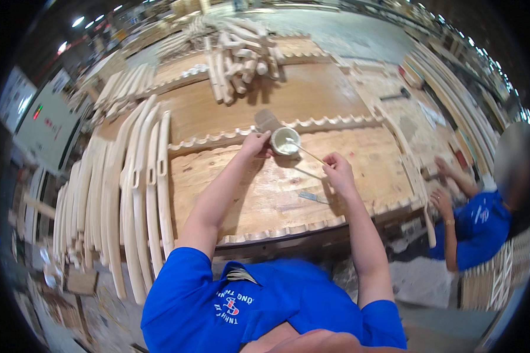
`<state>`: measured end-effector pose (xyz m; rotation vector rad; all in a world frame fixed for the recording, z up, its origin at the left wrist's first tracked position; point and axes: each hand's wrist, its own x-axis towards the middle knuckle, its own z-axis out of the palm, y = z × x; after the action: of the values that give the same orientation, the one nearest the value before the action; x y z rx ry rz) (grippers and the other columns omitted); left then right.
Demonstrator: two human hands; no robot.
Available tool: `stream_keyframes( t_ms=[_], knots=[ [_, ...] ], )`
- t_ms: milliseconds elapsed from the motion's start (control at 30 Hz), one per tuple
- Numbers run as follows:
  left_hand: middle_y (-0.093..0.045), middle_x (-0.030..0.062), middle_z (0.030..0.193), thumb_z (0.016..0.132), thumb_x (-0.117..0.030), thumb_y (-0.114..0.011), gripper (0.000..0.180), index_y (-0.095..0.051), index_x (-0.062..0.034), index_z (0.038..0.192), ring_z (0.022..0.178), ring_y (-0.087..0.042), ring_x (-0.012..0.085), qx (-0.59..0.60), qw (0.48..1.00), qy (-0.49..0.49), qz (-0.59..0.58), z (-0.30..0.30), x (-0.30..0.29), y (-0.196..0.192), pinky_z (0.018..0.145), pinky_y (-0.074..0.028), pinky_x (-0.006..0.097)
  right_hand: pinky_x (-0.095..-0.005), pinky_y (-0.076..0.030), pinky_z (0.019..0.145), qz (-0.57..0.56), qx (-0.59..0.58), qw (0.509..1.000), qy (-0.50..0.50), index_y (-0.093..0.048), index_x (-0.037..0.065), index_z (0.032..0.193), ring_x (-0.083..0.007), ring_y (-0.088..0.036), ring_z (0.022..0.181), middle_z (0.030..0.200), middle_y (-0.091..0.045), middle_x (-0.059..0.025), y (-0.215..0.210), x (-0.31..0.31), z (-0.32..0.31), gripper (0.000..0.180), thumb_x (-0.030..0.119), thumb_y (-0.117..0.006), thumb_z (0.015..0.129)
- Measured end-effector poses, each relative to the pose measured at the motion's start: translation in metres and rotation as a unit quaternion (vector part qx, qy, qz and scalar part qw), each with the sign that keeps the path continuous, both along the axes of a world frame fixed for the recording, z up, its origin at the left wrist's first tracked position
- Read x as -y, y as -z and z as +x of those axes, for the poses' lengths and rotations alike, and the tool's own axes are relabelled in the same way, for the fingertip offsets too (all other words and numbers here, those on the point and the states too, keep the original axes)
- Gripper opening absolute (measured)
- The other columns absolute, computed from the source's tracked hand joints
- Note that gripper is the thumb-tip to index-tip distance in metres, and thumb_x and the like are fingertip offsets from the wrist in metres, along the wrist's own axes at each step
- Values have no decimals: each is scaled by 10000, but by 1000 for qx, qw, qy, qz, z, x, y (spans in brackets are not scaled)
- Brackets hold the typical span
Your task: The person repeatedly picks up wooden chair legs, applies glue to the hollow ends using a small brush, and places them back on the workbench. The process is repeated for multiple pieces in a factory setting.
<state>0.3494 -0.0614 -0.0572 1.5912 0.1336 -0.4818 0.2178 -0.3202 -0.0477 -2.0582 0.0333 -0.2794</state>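
My left hand [257,145] is closed on the side of a small whitish pot [278,149], which has pale, creamy stuff inside. Between the fingertips of my right hand [339,170] is a thin stick [310,155], slanting down to the left with its whitish end in the pot. Whether that end is a brush is too small to tell. Both hands are over the light wooden board [241,194]. On the board, left of my right forearm, lies a flat grey strip [312,197]. A greyish, see-through-looking shape [267,120] shows just behind the pot.
Scalloped wooden rails [335,123] cross the bench. Curved, slotted wooden pieces [138,170] stand in a row at left; more lie heaped [244,56] at the back. A dark-headed hammer [396,94] lies far right. A co-worker in blue [477,223] works at the right edge.
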Motion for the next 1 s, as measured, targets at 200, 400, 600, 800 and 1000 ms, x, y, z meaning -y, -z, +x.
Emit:
stream_keyframes(
  t_ms=[200, 400, 600, 800, 1000],
  knots=[
    [-666, 139, 786, 856, -394, -565, 408, -632, -12, 983, 576, -649, 179, 218, 919, 11, 327, -47, -75, -74, 557, -527, 311, -252, -433, 587, 42, 19, 997, -58, -632, -15, 862, -102, -527, 639, 682, -588, -43, 14, 15, 10, 163, 121, -545, 835],
    [-666, 148, 844, 813, -359, -572, 320, -647, -102, 990, 805, -645, 291, 281, 739, -343, 506, -131, -278, -120, 721, -497, 385, -235, -416, 555, 22, 47, 993, -106, -597, -1, 858, -88, -494, 618, 708, -553, -19, 8, 1, 15, 115, 101, -589, 805],
    [-440, 173, 1334, 833, -307, -543, 533, -418, -117, 1315, 1244, -395, 343, -91, 656, -435, 610, -253, -421, -114, 1003, -352, 489, -221, -419, 532, 76, 7, 993, -94, -566, 16, 858, -85, -488, 610, 747, -553, -25, 16, 11, 10, 114, 98, -613, 796],
    [-472, 178, 1249, 817, -320, -576, 479, -474, -119, 1239, 1211, -413, 326, -101, 623, -431, 645, -288, -447, -93, 958, -392, 502, -206, -406, 508, 82, 43, 990, -106, -567, 25, 865, -64, -464, 594, 740, -548, -9, 8, 4, 9, 113, 121, -607, 820],
    [-434, 162, 1266, 813, -344, -595, 465, -492, -121, 1208, 1218, -387, 327, -102, 643, -348, 675, -282, -447, -108, 914, -429, 492, -207, -381, 528, 64, 81, 991, -82, -572, 26, 859, -55, -454, 599, 733, -547, 4, 8, 14, 8, 106, 107, -615, 805]
  ],
)
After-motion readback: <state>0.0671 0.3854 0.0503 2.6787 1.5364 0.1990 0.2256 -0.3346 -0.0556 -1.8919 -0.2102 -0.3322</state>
